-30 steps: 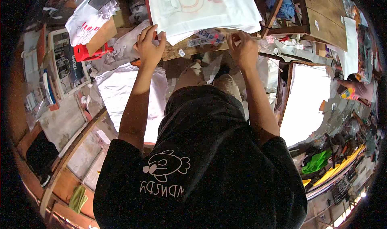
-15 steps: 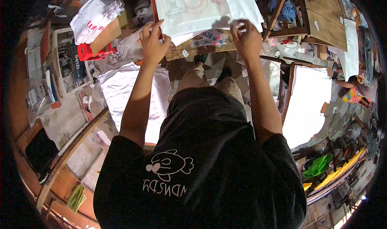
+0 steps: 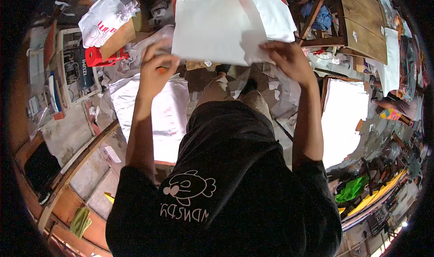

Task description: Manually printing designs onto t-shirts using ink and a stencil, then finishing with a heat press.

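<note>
Overhead, a white printed garment (image 3: 226,24) hung folded back on itself above the person's knees, its lower edge held level between both hands. The left hand (image 3: 156,69) was closed on the lower left corner, fingers curled over the cloth; the right hand (image 3: 289,58) pinched the lower right corner, apparently to keep the fabric taut and off the littered floor. Below lay a white sheet (image 3: 153,112), and a red stool (image 3: 101,56) stood to the left.
</note>
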